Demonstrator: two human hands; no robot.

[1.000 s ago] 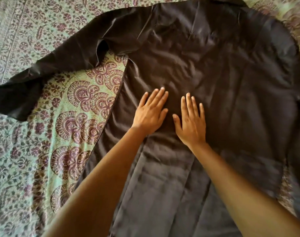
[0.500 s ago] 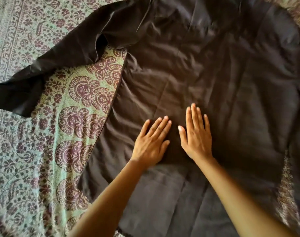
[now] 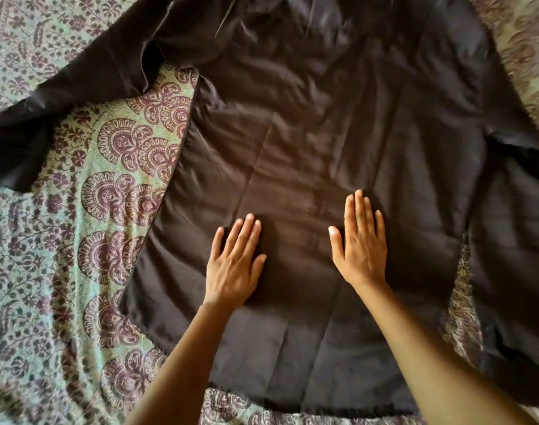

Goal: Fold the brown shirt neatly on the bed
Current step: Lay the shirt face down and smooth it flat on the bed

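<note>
Head view, looking down: a brown shirt lies spread on a bed w/ a green-and-purple paisley bedspread. The collar end is far from the person and the hem is nearest them.

Both hands lie palm-down on the shirt's lower middle, fingers straight, grasping nothing. The left hand presses the cloth nearer the shirt's left edge. The right hand presses nearer its centre, w/ a bare strip of cloth btwn them.

Progress, as a judgement: early. The shirt is laid out and mostly flat, but no fold is made yet. This looks like the smoothing step. A long crease runs up the shirt's body above the left hand, and soft ripples cross the upper part. Prob. left to do: sleeves in, sides in, then hem up toward the collar.

Around the shirt:
- One sleeve stretches from the shirt's upper left across the bedspread, cuff end partly out of view.
- The other sleeve drops along the shirt's right side, rumpled, w/ a sliver of bedspread btwn it and the body.

In the way: cloth bunched at the upper-left armpit and the rumpled right sleeve likely need straightening before any clean fold. The bed looks soft, so wrinkles may creep back under pressure.
</note>
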